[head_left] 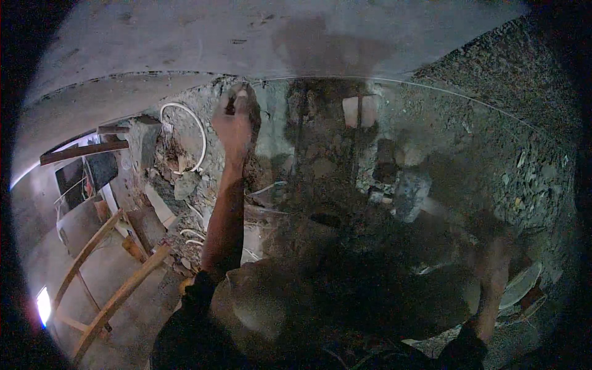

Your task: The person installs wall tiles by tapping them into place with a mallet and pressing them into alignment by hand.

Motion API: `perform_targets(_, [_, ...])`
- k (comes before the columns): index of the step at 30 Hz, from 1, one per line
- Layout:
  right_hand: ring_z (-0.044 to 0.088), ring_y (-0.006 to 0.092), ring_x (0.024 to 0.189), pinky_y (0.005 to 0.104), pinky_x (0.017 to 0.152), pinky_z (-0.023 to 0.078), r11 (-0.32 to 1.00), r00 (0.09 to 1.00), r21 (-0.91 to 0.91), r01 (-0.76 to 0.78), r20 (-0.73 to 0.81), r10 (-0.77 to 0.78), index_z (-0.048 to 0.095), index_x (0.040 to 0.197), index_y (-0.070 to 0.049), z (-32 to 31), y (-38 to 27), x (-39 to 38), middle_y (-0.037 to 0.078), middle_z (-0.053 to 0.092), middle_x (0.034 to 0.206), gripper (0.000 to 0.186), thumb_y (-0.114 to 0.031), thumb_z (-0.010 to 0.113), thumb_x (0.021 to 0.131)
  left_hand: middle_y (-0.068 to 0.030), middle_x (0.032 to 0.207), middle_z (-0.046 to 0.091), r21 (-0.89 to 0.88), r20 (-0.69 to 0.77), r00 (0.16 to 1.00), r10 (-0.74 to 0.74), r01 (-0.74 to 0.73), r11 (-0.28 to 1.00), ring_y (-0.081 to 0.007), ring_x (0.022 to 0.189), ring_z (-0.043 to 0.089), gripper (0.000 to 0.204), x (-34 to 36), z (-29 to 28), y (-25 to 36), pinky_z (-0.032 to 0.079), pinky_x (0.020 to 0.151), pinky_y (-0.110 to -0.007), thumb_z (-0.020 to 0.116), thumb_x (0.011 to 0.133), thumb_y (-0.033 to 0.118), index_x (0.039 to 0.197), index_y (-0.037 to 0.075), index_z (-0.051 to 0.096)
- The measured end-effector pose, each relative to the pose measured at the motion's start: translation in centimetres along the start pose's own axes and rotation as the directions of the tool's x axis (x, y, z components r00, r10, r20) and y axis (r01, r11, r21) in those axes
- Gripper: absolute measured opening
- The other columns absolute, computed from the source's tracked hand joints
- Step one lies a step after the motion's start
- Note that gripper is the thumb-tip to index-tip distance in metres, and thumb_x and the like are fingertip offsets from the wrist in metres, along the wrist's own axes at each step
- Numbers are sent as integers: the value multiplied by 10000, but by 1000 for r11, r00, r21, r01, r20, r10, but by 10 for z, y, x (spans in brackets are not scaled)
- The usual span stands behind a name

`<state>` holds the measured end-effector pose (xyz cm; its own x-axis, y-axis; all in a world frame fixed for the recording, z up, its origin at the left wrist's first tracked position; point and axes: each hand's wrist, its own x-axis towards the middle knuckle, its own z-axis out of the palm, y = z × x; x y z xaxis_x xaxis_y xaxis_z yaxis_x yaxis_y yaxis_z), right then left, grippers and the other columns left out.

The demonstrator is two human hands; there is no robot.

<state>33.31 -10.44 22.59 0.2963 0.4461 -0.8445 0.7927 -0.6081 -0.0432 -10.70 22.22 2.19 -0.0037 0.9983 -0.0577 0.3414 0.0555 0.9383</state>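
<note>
My left hand [236, 111] is raised to the top of a rough, broken plaster wall [265, 108], just under the smooth grey upper surface [154, 37]. Its fingers are curled closed, and whatever they grip, if anything, is too small to make out. A looped white conduit [198, 129] hangs on the wall to its left. My right hand [493, 246] is low at the right in deep shadow and blurred, so its fingers and anything in them are unclear. A dim round pan-like object [518, 290] lies beside it.
At the left, below, stand a wooden ladder-like frame [109, 296], dark panels [71, 182] and a wooden plank [86, 153]. Rubble [185, 262] and more pale cables [191, 234] are near my left forearm. Shadows cover the middle of the wall.
</note>
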Motion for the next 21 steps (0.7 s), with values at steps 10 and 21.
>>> perform_targets(10, [653,433,948,516,835,523,958,951,-143,249,-152,-270,688,1183,-68,38,60,41,204,693,1047,413,-293,765,844,-98,1074,714,194,175,983,-63,29,981,-181,828,653,396,-8,21,58,541,831,-346,753,955,300,1214,4,710])
perform_targets(21, [656,441,899,533,756,550,897,770,-410,166,-514,-378,635,1241,-22,141,130,125,199,678,981,495,-353,732,887,-178,1011,755,427,143,972,188,-232,874,-316,906,692,597,20,27,19,523,873,-430,758,921,482,1230,-25,700])
